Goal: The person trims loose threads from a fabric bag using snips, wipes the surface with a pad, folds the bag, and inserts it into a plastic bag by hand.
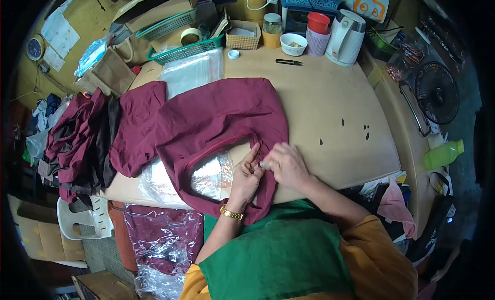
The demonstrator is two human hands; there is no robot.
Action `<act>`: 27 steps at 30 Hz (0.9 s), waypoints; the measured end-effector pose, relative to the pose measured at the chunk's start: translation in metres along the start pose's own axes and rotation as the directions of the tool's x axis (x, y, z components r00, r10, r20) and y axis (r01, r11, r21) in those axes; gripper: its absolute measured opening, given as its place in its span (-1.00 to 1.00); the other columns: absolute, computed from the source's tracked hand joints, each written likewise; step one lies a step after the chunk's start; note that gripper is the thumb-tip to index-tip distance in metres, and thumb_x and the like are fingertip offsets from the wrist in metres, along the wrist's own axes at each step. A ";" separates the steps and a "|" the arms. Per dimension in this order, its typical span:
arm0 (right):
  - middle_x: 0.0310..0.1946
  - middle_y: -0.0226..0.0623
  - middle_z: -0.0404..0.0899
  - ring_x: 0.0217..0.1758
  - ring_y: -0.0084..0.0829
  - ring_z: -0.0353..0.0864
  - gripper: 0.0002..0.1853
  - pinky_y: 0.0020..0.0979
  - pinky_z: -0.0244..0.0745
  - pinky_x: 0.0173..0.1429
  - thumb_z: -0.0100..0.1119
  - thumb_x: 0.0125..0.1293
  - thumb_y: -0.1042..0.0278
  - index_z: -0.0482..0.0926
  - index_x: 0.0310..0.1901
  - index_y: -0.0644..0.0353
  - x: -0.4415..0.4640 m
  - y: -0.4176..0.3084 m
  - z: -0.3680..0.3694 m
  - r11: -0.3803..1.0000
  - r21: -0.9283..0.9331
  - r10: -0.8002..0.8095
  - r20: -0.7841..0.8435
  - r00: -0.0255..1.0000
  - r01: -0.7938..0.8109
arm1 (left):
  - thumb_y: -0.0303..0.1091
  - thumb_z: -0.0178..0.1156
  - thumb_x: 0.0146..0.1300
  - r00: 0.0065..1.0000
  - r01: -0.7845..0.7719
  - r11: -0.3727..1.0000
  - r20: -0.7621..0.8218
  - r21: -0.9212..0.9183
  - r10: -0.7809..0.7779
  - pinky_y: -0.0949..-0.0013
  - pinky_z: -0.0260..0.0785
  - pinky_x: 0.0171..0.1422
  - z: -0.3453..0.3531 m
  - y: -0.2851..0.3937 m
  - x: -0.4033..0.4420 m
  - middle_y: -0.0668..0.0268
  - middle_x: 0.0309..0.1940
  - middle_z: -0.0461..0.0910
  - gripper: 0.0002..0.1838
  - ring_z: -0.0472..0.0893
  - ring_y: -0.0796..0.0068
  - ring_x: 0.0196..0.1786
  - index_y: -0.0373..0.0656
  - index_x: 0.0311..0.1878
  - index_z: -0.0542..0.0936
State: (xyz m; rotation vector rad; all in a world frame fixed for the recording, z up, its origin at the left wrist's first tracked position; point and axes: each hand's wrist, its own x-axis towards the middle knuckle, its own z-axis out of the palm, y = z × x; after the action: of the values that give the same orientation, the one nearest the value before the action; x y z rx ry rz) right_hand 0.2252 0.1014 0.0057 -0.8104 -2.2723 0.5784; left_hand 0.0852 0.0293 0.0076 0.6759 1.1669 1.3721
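A maroon garment point(221, 104) lies spread over the table, with a large opening near the front edge. My left hand point(247, 179), with a gold watch at the wrist, pinches the fabric at the right side of this opening. Right beside it, my right hand point(286, 166) is closed around something small and whitish at the same edge; the motion blur hides what it is. Clear plastic bags point(211, 171) show through the opening and under the garment.
More maroon and dark clothes point(80, 140) are heaped at the table's left. Along the back stand a green basket point(185, 50), a white bowl point(294, 44) and a kettle point(346, 38). Black thread snips point(289, 62) lie before the bowl. Part of a person shows at the lower right.
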 end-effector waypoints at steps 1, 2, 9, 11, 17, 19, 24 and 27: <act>-0.37 -0.27 0.52 -0.23 -0.17 0.51 -0.96 -0.18 0.36 -0.07 0.27 0.12 0.43 0.59 -0.42 0.14 -0.007 -0.006 -0.005 1.000 -0.018 -0.001 0.085 0.996 0.003 | -0.82 0.02 0.22 1.000 -0.002 1.000 0.000 0.002 0.002 0.76 0.18 -0.22 -0.004 -0.003 0.002 0.63 -0.41 0.33 -0.25 0.27 0.83 -0.41 -0.28 0.51 0.16; -0.38 -0.28 0.51 -0.21 -0.19 0.51 -0.93 -0.19 0.36 -0.06 0.28 0.13 0.40 0.58 -0.43 0.14 -0.014 -0.007 -0.012 0.999 -0.048 -0.014 0.135 0.991 0.020 | -0.81 0.03 0.22 0.998 0.003 1.000 0.067 -0.015 -0.002 0.76 0.20 -0.20 -0.013 -0.009 0.004 0.62 -0.39 0.36 -0.23 0.28 0.85 -0.40 -0.26 0.52 0.14; -0.32 -0.16 0.49 -0.17 -0.08 0.53 -0.88 -0.13 0.42 -0.06 0.20 0.11 0.60 0.49 -0.32 0.27 0.008 -0.003 0.011 0.988 0.156 0.002 -0.033 0.999 0.003 | -0.80 -0.03 0.25 0.988 -0.067 0.996 0.140 0.057 0.059 0.73 0.24 -0.07 -0.013 -0.015 0.002 0.51 -0.12 0.47 -0.20 0.33 0.76 -0.28 -0.25 0.56 0.00; -0.26 -0.12 0.47 -0.16 -0.04 0.53 -0.85 -0.14 0.43 -0.06 0.18 0.12 0.61 0.45 -0.27 0.28 0.015 -0.003 0.012 0.986 0.157 0.052 0.038 0.998 -0.057 | -0.75 0.00 0.29 0.981 -0.085 0.995 0.182 0.057 0.073 0.60 0.30 0.19 -0.021 -0.017 0.007 0.34 0.19 0.47 -0.18 0.47 0.67 0.07 -0.26 0.57 -0.09; -0.17 -0.07 0.44 -0.09 -0.04 0.54 -0.89 -0.17 0.45 -0.05 0.15 0.18 0.58 0.43 -0.28 0.30 0.031 -0.003 0.022 0.924 0.203 0.332 -0.011 0.943 -0.323 | -0.81 -0.08 0.22 0.975 -0.171 0.952 0.180 0.253 0.128 0.67 0.27 -0.01 -0.019 -0.023 0.003 0.44 -0.08 0.42 -0.12 0.34 0.74 -0.19 -0.21 0.58 -0.14; -0.16 -0.06 0.45 -0.09 -0.04 0.56 -0.88 -0.16 0.47 -0.06 0.14 0.18 0.57 0.43 -0.26 0.29 0.020 -0.010 0.024 0.970 0.207 0.140 -0.031 0.990 -0.130 | -0.79 -0.07 0.24 0.981 -0.102 0.995 0.164 -0.022 0.105 0.63 0.31 0.10 -0.020 -0.021 0.004 0.23 0.26 0.44 -0.12 0.46 0.71 -0.02 -0.18 0.59 -0.17; -0.14 -0.12 0.45 -0.14 0.02 0.58 -0.89 -0.03 0.49 -0.07 0.12 0.24 0.46 0.45 -0.22 0.23 0.019 -0.017 0.017 0.984 0.101 0.144 0.063 0.988 -0.149 | -0.79 -0.09 0.21 0.989 -0.136 0.921 0.104 0.364 0.106 0.60 0.33 0.09 -0.011 -0.012 -0.002 0.23 0.09 0.49 -0.06 0.51 0.64 -0.05 -0.15 0.59 -0.30; -0.16 -0.13 0.46 -0.17 0.00 0.59 -0.93 -0.05 0.50 -0.10 0.13 0.24 0.46 0.49 -0.26 0.22 0.034 -0.015 0.028 0.982 0.040 0.181 0.049 0.982 -0.183 | -0.81 -0.10 0.20 0.963 -0.266 0.946 0.092 0.187 0.252 0.57 0.36 0.10 -0.011 -0.026 0.004 0.24 -0.02 0.55 -0.02 0.56 0.57 -0.03 -0.12 0.58 -0.37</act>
State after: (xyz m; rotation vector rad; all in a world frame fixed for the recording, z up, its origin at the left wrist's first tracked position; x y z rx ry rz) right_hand 0.1787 0.1085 0.0096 -0.9996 -2.2318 0.7350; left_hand 0.0849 0.0270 -0.0209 1.0413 1.2026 1.4494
